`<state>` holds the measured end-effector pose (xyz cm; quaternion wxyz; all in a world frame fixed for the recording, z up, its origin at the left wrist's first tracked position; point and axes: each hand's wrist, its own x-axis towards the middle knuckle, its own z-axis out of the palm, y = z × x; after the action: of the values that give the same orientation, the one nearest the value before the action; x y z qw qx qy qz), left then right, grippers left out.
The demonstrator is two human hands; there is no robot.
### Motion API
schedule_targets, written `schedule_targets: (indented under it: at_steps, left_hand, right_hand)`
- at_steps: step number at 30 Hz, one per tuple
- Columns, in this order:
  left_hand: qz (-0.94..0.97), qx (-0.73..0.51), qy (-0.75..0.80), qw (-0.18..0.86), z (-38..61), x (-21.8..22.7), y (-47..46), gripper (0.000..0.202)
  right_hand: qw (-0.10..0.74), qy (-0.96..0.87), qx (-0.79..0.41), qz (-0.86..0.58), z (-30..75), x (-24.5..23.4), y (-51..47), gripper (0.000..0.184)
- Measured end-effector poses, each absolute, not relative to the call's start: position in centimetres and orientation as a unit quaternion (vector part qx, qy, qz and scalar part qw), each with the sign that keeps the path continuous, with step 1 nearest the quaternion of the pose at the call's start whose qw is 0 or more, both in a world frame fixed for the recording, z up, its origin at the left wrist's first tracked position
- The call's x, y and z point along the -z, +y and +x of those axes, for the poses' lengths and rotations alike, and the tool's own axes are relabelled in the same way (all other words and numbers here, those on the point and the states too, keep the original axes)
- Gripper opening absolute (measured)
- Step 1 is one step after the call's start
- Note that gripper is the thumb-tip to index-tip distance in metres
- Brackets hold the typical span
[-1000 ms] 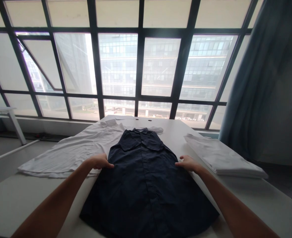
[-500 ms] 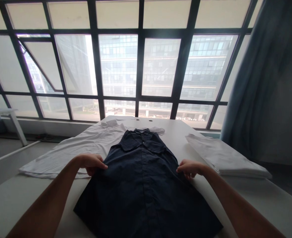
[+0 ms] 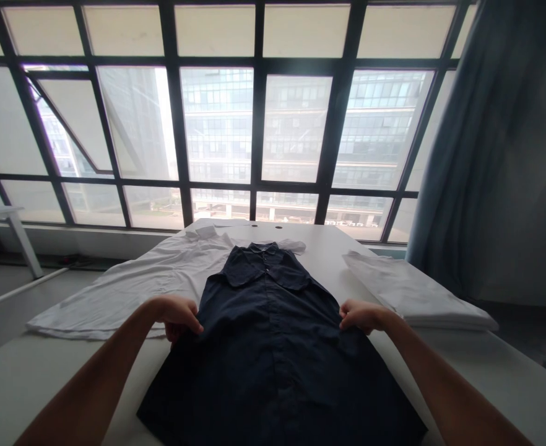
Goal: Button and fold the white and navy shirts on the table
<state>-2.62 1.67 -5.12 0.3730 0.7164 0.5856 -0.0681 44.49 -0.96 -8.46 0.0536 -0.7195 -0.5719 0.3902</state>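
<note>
Right hand (image 3: pixel 362 316) shifted outward; shirt (image 3: pixel 254 347) lengthwise, collar (image 3: pixel 264 248) toward window (image 3: pixel 217 124).

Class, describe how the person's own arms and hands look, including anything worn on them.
The left hand and right hand are ungloved. The left forearm and right forearm are bare, with no sleeve, watch or bracelet in view. No ring shows, though some fingers are hidden.

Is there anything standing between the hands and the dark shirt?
Nothing visible does: the left hand and the right hand grip opposite sides of the dark shirt. The folded white cloth lies apart, to the right.
</note>
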Motion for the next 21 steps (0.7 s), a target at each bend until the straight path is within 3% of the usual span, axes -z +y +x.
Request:
schedule_targets:
  at_steps: [6, 13, 19, 21]
  left_hand:
    - [0.673, 0.043, 0.582, 0.455, -2.4, 4.1, 1.1, 0.035]
    - [0.718, 0.106, 0.554, 0.408, 5.6, 1.1, 0.3, 0.040]
    - [0.751, 0.167, 0.517, 0.375, 14.9, 4.7, 0.5, 0.025]
    - [0.790, 0.120, 0.478, 0.365, 16.1, 6.6, 0.3, 0.021]
  right_hand:
    - [0.083, -0.594, -0.399, -0.693, 44.8, 7.7, -1.4, 0.038]
    - [0.129, -0.631, -0.415, -0.643, 44.3, 7.3, -1.4, 0.038]
    - [0.078, -0.643, -0.371, -0.666, 44.1, 8.1, -1.7, 0.033]
    - [0.060, -0.649, -0.333, -0.681, 44.1, 7.7, -2.0, 0.028]
